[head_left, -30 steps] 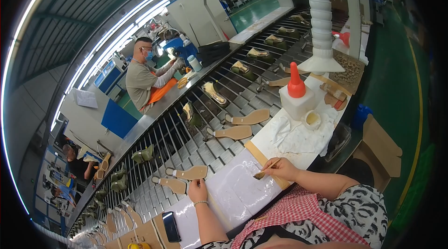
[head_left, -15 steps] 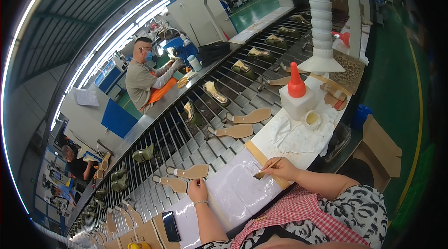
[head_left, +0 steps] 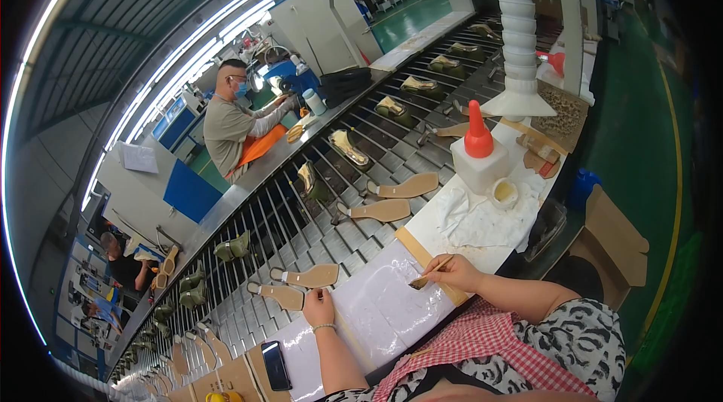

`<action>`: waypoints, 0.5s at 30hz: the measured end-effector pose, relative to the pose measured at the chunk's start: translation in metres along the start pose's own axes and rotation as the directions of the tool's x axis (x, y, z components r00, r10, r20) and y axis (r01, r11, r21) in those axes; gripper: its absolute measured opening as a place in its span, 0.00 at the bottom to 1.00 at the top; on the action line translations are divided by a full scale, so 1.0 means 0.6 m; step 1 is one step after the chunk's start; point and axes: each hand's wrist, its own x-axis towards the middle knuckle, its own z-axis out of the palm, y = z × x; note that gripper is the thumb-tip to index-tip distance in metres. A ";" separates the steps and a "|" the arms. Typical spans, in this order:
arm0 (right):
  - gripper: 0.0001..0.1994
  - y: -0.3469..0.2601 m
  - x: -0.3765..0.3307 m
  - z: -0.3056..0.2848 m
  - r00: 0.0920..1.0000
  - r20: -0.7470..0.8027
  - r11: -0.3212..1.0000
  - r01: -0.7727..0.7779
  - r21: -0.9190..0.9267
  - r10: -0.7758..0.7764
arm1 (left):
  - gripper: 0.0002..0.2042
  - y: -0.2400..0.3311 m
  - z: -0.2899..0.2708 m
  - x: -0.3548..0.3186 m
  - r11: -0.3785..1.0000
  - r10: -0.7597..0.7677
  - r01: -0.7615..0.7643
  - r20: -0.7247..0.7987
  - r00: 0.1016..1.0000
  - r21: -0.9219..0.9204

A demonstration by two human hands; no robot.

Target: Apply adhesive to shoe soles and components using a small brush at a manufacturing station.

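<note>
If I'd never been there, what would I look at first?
Probably the white bottle with the pointed red cap, standing beyond the person's right hand, which holds a brush. Next, the big ribbed white pipe at upper right, and the tan soles lying along the metal conveyor.

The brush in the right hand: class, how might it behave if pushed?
The brush is probably light, being slim and pinched in the right hand. Its straight handle looks stiff. Pushed, it might slide across the glossy white surface.
</note>
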 end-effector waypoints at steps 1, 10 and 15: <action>0.07 -0.001 -0.001 0.000 1.000 -0.002 1.000 -0.002 0.000 0.002 | 0.12 0.001 0.000 -0.001 1.000 0.002 -0.002 -0.006 1.000 0.006; 0.07 -0.002 -0.001 0.007 1.000 -0.001 1.000 -0.003 -0.008 0.003 | 0.12 -0.006 -0.003 -0.001 1.000 -0.012 0.012 -0.009 1.000 0.007; 0.07 0.001 -0.001 0.011 1.000 -0.004 1.000 0.000 0.001 0.000 | 0.11 -0.011 -0.005 -0.001 1.000 0.001 -0.001 -0.020 1.000 -0.005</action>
